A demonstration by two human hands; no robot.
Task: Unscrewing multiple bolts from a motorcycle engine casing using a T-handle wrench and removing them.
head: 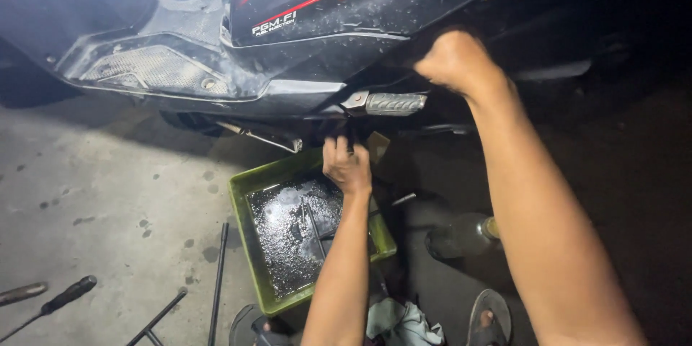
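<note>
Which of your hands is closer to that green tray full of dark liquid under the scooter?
The left hand: it hangs right over the green tray, reaching under the scooter. The right hand is raised higher, against the dark bodywork.

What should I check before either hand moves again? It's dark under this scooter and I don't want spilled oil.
1. Green drain tray sits under the scooter's underside: ok.
2. Tray holds dark oily liquid, none visibly over the rim: ok.
3. Left hand reaches up above the tray; what it grips: cannot tell.
4. Right hand closed by the dark body panel; its grip: cannot tell.
5. Folding footpeg apart from both hands: ok.
6. Long-handled tools lie on the concrete, away from the hands: ok.
</note>
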